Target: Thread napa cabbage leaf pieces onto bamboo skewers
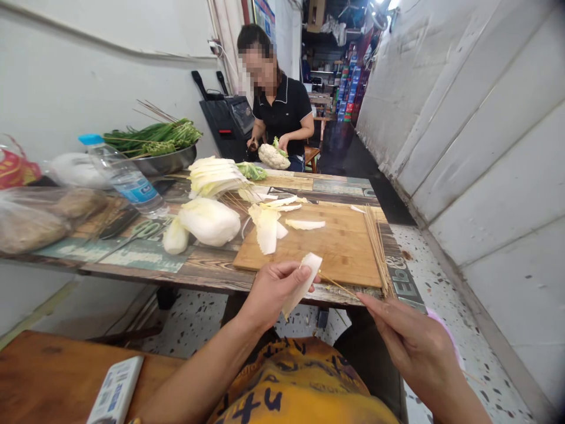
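Observation:
My left hand (282,288) grips a pale strip of napa cabbage (304,285) between thumb and fingers, just in front of the cutting board's near edge. Pinched in my right hand (410,330) is a thin bamboo skewer (339,285), whose far end points at the cabbage strip; whether it has gone in is hidden behind the strip. On the wooden cutting board (344,253) lie several loose cabbage leaves (266,227). A bundle of bamboo skewers (377,250) rests along its right side. Left of the board sits a whole napa cabbage (212,222), near a stack of cabbage pieces (216,176).
Across the table a person (282,100) holds a cauliflower (273,156). At the left stand a water bottle (128,179) and a metal bowl of greens (163,162), with green-handled scissors (145,229) and plastic bags (39,218). A wooden stool (48,365) is low at the left.

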The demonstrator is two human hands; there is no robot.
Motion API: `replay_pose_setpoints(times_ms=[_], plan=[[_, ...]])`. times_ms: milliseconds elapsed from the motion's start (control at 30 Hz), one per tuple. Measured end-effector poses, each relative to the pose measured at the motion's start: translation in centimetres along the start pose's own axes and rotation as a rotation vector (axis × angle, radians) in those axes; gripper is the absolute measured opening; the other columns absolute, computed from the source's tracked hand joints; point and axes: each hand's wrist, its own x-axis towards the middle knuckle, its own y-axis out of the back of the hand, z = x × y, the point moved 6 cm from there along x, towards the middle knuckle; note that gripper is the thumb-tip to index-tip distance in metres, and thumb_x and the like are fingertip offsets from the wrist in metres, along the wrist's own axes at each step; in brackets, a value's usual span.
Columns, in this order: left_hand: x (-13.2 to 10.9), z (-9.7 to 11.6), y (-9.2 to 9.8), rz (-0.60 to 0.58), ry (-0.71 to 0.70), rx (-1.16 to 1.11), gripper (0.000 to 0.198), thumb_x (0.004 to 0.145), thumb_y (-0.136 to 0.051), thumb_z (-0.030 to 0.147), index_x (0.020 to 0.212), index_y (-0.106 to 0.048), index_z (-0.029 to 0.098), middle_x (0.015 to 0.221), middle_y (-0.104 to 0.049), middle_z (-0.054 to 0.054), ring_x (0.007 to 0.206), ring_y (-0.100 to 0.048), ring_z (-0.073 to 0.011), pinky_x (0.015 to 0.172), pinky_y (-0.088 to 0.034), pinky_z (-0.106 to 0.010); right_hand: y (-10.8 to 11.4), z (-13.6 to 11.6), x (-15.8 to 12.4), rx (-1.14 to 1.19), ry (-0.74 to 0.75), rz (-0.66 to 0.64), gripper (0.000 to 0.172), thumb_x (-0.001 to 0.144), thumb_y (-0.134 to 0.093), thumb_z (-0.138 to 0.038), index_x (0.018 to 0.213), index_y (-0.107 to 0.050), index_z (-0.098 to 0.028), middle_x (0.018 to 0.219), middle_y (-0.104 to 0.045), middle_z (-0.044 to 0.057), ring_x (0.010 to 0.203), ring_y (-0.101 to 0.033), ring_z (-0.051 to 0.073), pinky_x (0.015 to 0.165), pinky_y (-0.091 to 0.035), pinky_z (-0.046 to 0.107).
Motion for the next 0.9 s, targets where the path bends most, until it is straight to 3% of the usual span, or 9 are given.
replay_pose_setpoints(times_ms=[333,533,900], plan=[[-0.05,0.27,0.11,0.034,-0.03,0.072,0.028,0.069,-0.074,0.042,0.069,-0.076,0.015,0.062,-0.068,-0.003,0.056,-0.055,-0.0121,0.054,-0.04,-0.022,0.02,-0.17,-0.1,-0.05,0.003,0.004,0.031,0.093,-0.045,-0.016,0.115,-0.066,-0.019,0.087,-0.073,0.007,0.072,-0.07,0.018,0.059,-0.055,0.026],[-0.07,-0.4,-0.19,-0.1,0.1,-0.126,0.025,0.067,-0.077,0.038,0.08,-0.076,0.016,0.074,-0.07,-0.004,0.061,-0.057,-0.0105,0.059,-0.043,-0.02,0.09,0.15,-0.1,0.056,-0.012,-0.032,0.03,0.093,-0.046,-0.014,0.116,-0.065,-0.019,0.081,-0.071,0.005,0.068,-0.068,0.016,0.059,-0.054,0.025],[-0.04,-0.05,-0.53,-0.091,0.145,-0.22,0.026,0.064,-0.08,0.038,0.072,-0.073,0.013,0.071,-0.067,-0.004,0.057,-0.055,-0.0084,0.055,-0.043,-0.019,0.13,0.05,-0.03,0.069,-0.019,-0.035,0.03,0.093,-0.045,-0.015,0.115,-0.065,-0.02,0.082,-0.071,0.005,0.071,-0.069,0.016,0.06,-0.055,0.025]])
